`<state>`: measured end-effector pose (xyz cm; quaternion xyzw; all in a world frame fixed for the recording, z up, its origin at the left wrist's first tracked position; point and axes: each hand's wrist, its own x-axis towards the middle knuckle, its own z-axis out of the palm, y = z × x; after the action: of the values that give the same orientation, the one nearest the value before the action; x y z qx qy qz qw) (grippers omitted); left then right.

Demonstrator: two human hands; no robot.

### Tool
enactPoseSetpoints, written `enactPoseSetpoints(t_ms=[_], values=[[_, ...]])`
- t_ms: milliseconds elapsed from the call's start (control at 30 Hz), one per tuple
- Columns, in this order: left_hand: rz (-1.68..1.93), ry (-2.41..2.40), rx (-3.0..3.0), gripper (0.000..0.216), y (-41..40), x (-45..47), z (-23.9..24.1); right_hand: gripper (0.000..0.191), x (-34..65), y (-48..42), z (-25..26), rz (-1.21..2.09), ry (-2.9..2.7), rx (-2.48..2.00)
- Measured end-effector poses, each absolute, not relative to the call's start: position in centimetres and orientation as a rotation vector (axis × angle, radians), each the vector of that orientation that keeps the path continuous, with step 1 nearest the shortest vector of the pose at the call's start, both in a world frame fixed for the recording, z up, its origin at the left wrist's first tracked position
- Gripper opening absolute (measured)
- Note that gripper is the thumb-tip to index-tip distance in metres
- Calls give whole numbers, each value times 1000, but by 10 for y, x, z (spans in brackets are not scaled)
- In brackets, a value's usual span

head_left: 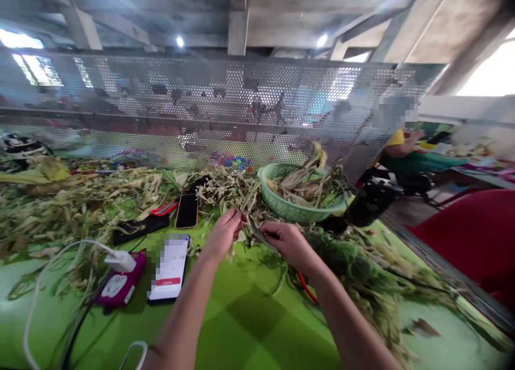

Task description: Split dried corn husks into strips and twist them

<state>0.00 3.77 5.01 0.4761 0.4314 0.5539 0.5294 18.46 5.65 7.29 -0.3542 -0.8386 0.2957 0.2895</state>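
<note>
In the middle of the head view my left hand [225,233] is closed, its thumb and fingers pinching a thin dried leaf strip. Just to the right, my right hand [287,241] is also closed, gripping a greyish dried leaf strip [257,231] that slants up towards the left fingers. Whether both hands share one strip I cannot tell. A heap of pale dried plant pieces [225,190] lies right behind my hands. Beyond my right hand stands a green perforated basket [298,212] holding long dried husk-like leaves [300,182].
Left lie a phone with a lit screen [171,271], a dark phone [187,211], a purple power socket [124,284] with a white plug [120,260], and dried leaves [92,198]. Right are green stringy fibres [354,263] and a black bottle-like object [370,201]. A perforated metal screen [201,102] stands behind.
</note>
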Motion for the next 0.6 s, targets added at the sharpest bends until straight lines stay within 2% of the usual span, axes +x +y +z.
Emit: enactPoseSetpoints(t_ms=[200, 433, 600], values=[[1370, 1347, 1389, 24, 44, 0, 47, 37, 176, 47, 76, 711, -2257, -905], [1410, 1438, 1420, 21, 54, 1, 37, 20, 163, 29, 77, 667, -2243, -857], [1306, 1597, 1600, 21, 49, 3, 39, 17, 166, 27, 81, 619, -2217, -847]])
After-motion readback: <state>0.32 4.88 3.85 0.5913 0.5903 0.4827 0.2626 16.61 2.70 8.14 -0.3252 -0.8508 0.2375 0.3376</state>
